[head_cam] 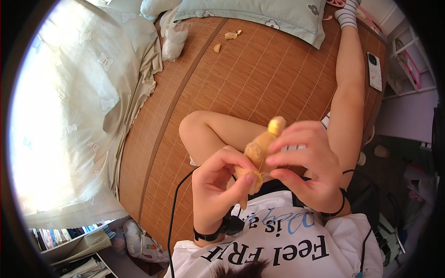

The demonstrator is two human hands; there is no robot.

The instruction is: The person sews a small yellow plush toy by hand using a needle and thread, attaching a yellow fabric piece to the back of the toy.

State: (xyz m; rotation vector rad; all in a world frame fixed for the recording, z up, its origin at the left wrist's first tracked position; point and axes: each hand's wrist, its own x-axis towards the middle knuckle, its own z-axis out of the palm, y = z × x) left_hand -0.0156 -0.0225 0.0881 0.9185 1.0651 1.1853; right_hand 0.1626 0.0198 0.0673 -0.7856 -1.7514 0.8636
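Observation:
My left hand (222,184) pinches the lower end of a small tan plush toy part (261,147) between thumb and fingers, in front of my shirt. The soft piece has rounded lobes and a yellow band near its upper end. A narrow tan tip shows below my left thumb. Close at its right is my right hand (309,160), slightly blurred, with thumb and fingers apart. Its fingertips overlap the toy's side; contact is unclear. A thin pale strand or wisp shows between the two hands, too blurred to identify.
On the bamboo mat (257,80) lie a tan piece with a yellow end (231,35) and a smaller tan piece (217,48). A clear bag of white stuffing (173,41) stands by the curtain (114,90). A pillow (250,17) and phone (374,72) lie farther off.

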